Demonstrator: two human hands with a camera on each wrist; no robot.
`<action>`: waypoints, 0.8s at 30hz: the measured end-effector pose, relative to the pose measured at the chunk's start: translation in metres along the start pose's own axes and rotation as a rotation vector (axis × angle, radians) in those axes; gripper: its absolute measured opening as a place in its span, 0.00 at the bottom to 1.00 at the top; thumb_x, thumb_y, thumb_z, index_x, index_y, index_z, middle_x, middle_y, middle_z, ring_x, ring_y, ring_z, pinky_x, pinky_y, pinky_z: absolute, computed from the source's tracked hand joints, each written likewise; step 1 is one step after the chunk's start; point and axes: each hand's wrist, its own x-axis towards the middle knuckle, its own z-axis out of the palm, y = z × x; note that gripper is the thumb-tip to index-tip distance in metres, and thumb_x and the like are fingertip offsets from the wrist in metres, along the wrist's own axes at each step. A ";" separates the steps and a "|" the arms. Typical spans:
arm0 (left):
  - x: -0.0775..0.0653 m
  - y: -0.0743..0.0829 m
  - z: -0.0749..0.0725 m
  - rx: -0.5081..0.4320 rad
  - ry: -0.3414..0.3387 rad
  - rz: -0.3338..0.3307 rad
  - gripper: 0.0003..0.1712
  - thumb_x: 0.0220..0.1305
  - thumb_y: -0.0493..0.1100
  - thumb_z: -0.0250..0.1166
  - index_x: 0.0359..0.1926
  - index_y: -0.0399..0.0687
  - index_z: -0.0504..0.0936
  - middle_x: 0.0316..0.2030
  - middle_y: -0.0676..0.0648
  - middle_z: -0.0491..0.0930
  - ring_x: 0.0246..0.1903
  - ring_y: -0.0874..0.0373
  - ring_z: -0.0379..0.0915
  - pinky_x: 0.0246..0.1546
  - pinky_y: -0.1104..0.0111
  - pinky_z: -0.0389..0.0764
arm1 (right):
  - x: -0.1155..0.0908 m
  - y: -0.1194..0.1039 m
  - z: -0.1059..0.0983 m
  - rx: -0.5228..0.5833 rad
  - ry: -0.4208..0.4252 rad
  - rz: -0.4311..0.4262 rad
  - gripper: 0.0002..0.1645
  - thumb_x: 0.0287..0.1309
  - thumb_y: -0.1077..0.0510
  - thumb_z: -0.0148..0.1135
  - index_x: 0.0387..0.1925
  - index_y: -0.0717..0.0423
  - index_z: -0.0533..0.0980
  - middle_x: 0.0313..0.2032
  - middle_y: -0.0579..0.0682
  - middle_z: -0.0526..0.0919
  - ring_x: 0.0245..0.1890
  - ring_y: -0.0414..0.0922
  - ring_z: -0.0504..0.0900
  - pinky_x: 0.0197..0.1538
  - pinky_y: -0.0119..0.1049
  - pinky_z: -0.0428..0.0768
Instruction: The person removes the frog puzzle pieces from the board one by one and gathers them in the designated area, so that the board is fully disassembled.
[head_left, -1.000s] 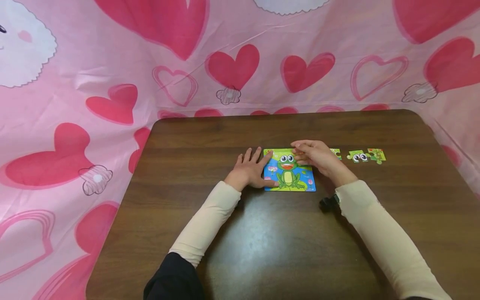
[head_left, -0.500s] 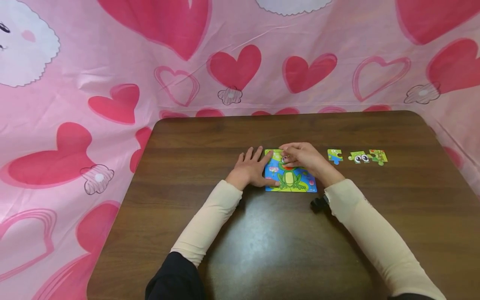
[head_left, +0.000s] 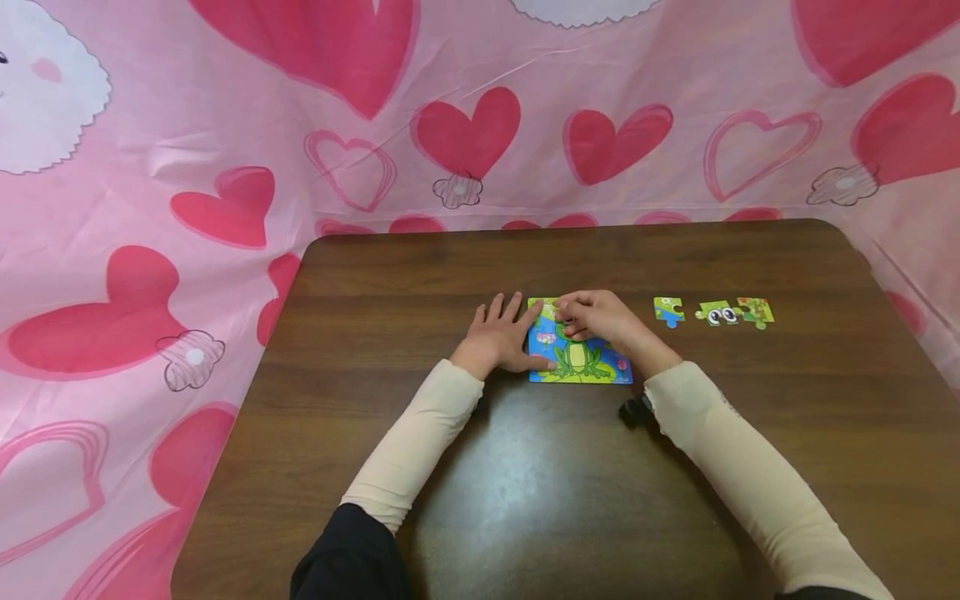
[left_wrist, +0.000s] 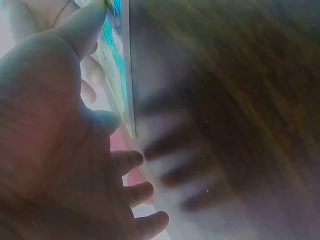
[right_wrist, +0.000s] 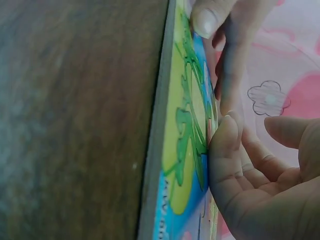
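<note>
A square frog puzzle (head_left: 579,360) lies flat on the table, with a green frog on a blue and yellow-green ground. My left hand (head_left: 497,340) is spread at its left edge; the thumb lies over the lower left part and the index fingertip reaches the upper left corner. Over the upper middle of the puzzle is my right hand (head_left: 609,323), covering the frog's face. In the right wrist view its lower fingers (right_wrist: 225,140) are bent against the picture surface, while the thumb (right_wrist: 286,131) stands apart from them.
Right of the puzzle, along the back half of the brown table (head_left: 810,400), lie several loose pieces: a blue and yellow one (head_left: 667,310), one with frog eyes (head_left: 720,315), and a flowered one (head_left: 757,310). A pink heart-print cloth (head_left: 615,50) hangs behind.
My right hand has shifted left across the puzzle, from its upper right to the frog's face, uncovering the blue and yellow piece. My left hand has stayed in place.
</note>
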 end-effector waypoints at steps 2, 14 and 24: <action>0.000 -0.001 0.000 0.002 0.002 -0.003 0.60 0.60 0.80 0.57 0.82 0.68 0.38 0.83 0.48 0.34 0.82 0.43 0.27 0.79 0.46 0.39 | 0.000 0.000 0.002 -0.048 0.007 -0.013 0.25 0.77 0.51 0.51 0.65 0.62 0.73 0.57 0.62 0.82 0.36 0.41 0.83 0.41 0.30 0.85; 0.000 0.000 0.000 0.002 -0.014 -0.030 0.60 0.60 0.80 0.56 0.82 0.68 0.37 0.83 0.49 0.33 0.82 0.44 0.26 0.80 0.46 0.38 | -0.002 0.000 0.008 -0.259 0.052 -0.076 0.23 0.76 0.49 0.52 0.61 0.58 0.77 0.49 0.60 0.85 0.36 0.46 0.85 0.39 0.37 0.86; 0.002 0.000 0.000 0.006 -0.013 -0.042 0.61 0.59 0.81 0.57 0.82 0.68 0.37 0.83 0.50 0.33 0.82 0.44 0.26 0.80 0.46 0.37 | -0.004 -0.002 0.008 -0.304 0.061 -0.084 0.23 0.76 0.48 0.53 0.60 0.57 0.79 0.48 0.59 0.86 0.39 0.47 0.85 0.41 0.37 0.86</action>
